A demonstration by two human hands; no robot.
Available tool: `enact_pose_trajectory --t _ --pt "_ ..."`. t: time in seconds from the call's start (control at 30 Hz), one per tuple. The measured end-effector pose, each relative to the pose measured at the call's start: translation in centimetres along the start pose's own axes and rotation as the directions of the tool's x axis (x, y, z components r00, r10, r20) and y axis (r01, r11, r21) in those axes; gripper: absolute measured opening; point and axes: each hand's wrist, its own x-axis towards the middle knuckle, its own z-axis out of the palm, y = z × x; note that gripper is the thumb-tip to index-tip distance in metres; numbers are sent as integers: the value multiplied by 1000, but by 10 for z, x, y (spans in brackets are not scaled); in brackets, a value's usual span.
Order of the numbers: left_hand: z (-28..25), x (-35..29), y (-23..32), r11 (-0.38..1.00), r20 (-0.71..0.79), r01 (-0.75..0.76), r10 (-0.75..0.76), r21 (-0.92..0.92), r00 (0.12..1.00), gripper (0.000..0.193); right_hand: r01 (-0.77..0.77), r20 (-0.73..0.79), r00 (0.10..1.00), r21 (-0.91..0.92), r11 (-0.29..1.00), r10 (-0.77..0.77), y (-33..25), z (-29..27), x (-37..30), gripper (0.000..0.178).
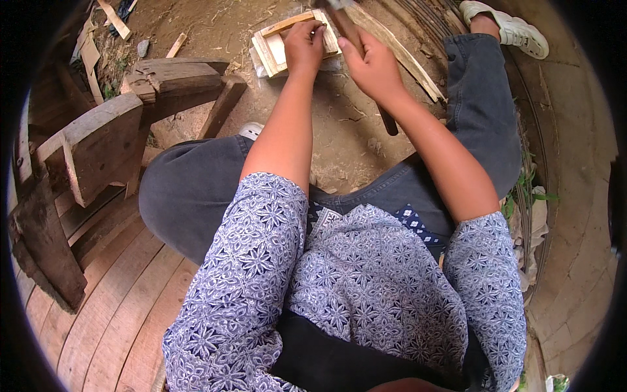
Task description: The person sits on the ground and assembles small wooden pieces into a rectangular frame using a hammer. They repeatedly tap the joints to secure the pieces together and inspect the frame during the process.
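A small open wooden box frame (261, 52) of pale strips rests near the ground at the top middle. My left hand (304, 47) reaches over it, thumb and fingers pinched together at its right side. Whatever lies between those fingertips is too small to make out. Just to the right, my right hand (375, 68) is wrapped around the wooden handle of a hammer (388, 121). The hammer's metal head is at the top edge of the view, partly cut off, above the box's right corner. The handle's lower end sticks out below my hand.
A long pale wood strip (398, 49) lies right of the box, beside thin dark rods (424, 18). Heavy curved timber pieces (98, 147) stand at the left over a plank floor (124, 313). Wood scraps and a grey stone (143, 48) lie on the dirt. My bent legs flank the work.
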Motion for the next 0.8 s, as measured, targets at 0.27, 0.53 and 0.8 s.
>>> enact_pose_trajectory --t 0.27,0.53,0.8 --pt "-4 0 -4 999 -25 -8 7 -41 1000 13 -17 30 999 40 999 16 -38 -20 2 42" --pt "-5 -8 -1 1000 4 -15 15 -27 1000 16 -41 19 999 -92 995 43 8 2 -9 33" --pt "-24 -9 23 966 48 -35 24 255 999 37 -42 61 997 -27 999 43 3 -12 -2 35"
